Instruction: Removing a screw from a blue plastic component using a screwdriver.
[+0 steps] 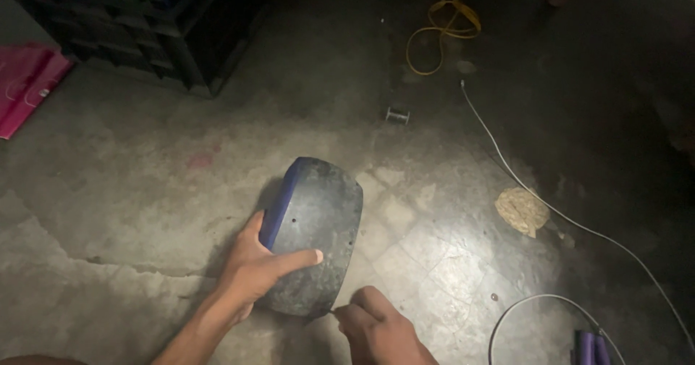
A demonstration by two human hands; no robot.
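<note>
Curved dusty panel with blue edge is propped on cracked concrete floor, left hand clamping its side to steady it while right hand, fist closed on thin tool, works its lower edge; white cable lies well apart.

Packages, labels, signs, screens:

1. Pink bag: far left edge of the view, lying flat on the concrete floor just beside a dark shelf unit. Flat, roughly rectangular, set at a slant, cut off by the picture edge. Bright pink throughout, with a small pale mark near its right side; a thin loop, possibly a handle, shows faintly on its face. Whether it is paper or plastic cannot be told.

No labels, signs or screens can be made out.
</note>
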